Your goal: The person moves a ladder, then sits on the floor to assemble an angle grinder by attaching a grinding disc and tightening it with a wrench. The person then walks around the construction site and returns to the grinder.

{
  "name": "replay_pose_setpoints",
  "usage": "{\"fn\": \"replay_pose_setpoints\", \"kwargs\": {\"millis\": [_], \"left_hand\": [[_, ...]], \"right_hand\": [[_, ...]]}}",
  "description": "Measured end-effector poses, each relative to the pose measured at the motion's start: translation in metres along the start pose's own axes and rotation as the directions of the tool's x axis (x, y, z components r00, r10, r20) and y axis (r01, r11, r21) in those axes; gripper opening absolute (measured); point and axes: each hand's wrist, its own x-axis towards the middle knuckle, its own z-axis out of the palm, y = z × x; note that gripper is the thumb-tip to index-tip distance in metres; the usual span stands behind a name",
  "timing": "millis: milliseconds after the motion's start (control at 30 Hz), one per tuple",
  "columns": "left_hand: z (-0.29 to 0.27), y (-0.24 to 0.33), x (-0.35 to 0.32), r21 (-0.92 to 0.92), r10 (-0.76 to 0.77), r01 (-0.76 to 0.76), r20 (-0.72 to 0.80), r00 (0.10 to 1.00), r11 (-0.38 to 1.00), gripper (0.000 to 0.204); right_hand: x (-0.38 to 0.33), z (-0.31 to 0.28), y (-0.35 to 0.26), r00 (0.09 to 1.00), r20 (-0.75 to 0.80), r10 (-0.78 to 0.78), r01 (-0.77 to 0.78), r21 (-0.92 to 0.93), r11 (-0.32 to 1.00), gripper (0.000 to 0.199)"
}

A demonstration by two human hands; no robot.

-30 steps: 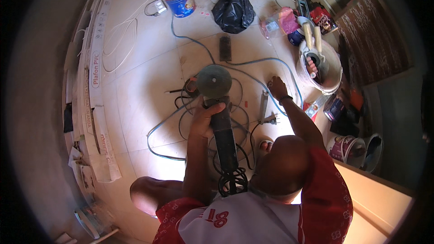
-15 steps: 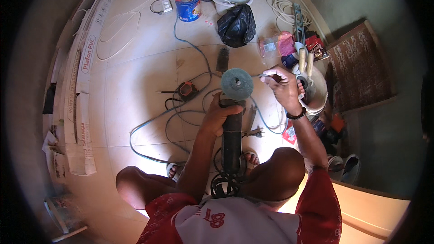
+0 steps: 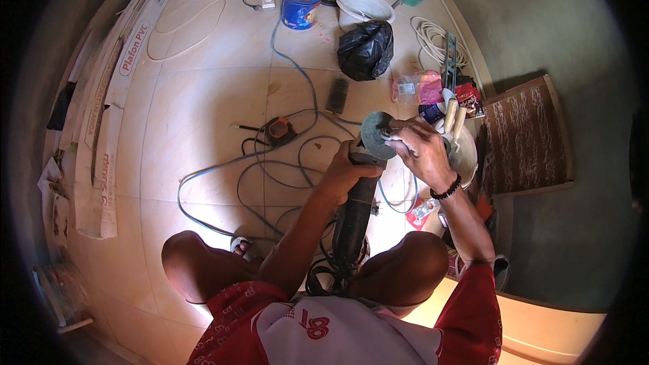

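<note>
A black angle grinder stands tilted between my knees, its disc end up and away from me. Wrapped round its neck just below the disc is my left hand. A thin round grey-green disc sits on the grinder's head. The thumb and fingers of my right hand pinch together at the disc's centre, over the spindle. A small part seems to be between those fingertips, but they cover most of it. The grinder's dark cord lies bunched at the handle's lower end.
A blue extension cord loops across the tiles by a red-black tape measure. Beyond lie a dark rectangular block, a black plastic bag and a blue tin. Right of my right hand stands a bucket with wooden-handled tools.
My right hand has moved left from beside the disc to its centre, with its fingertips now at the spindle. The grinder's head has tilted rightward. My left hand keeps its grip.
</note>
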Motion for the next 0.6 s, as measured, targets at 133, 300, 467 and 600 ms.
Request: {"fn": "replay_pose_setpoints", "kwargs": {"millis": [133, 300, 467, 600], "left_hand": [[0.001, 0.004, -0.003, 0.005, -0.01, 0.01, -0.021, 1.0, 1.0, 0.077], [0.001, -0.001, 0.002, 0.019, 0.007, -0.007, 0.0, 1.0, 1.0, 0.08], [0.002, -0.001, 0.002, 0.021, 0.01, -0.01, 0.005, 1.0, 1.0, 0.084], [0.001, -0.006, 0.005, 0.03, 0.058, -0.058, 0.021, 0.998, 0.998, 0.085]], "right_hand": [[0.001, 0.003, 0.006, 0.997, 0.069, -0.044, 0.043, 0.01, 0.999, 0.03], [0.005, 0.0, 0.009, 0.99, 0.129, -0.063, 0.065, -0.009, 0.998, 0.031], [0.007, -0.007, 0.007, 0.986, 0.165, -0.032, 0.027, 0.027, 0.999, 0.03], [0.012, -0.013, 0.007, 0.977, 0.215, -0.013, 0.003, 0.047, 0.999, 0.03]]}}
